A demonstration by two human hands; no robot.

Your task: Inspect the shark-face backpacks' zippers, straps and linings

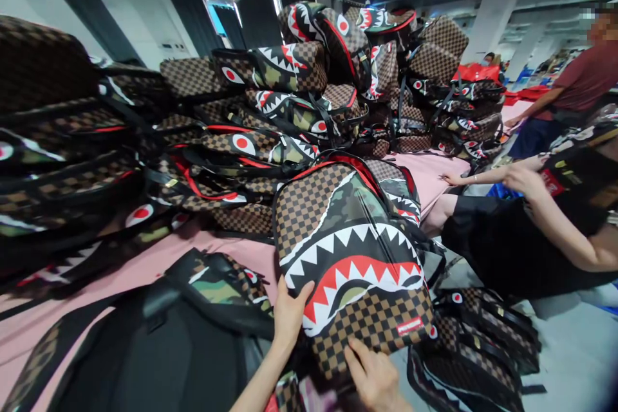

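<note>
A checkered backpack with a shark-mouth print and a small red label stands tilted in front of me. My left hand grips its lower left edge, thumb on the front face and the other fingers mostly hidden behind. At the bottom edge, my right hand pinches the checkered fabric between thumb and fingers. Just behind this backpack, a second, lighter checkered one leans on the pink surface. A black bag panel lies at the lower left.
Stacked shark-print bags rise behind on a pink-covered table, with another pile at left. More backpacks lie low at right. A person in black sits close on the right; another person stands beyond.
</note>
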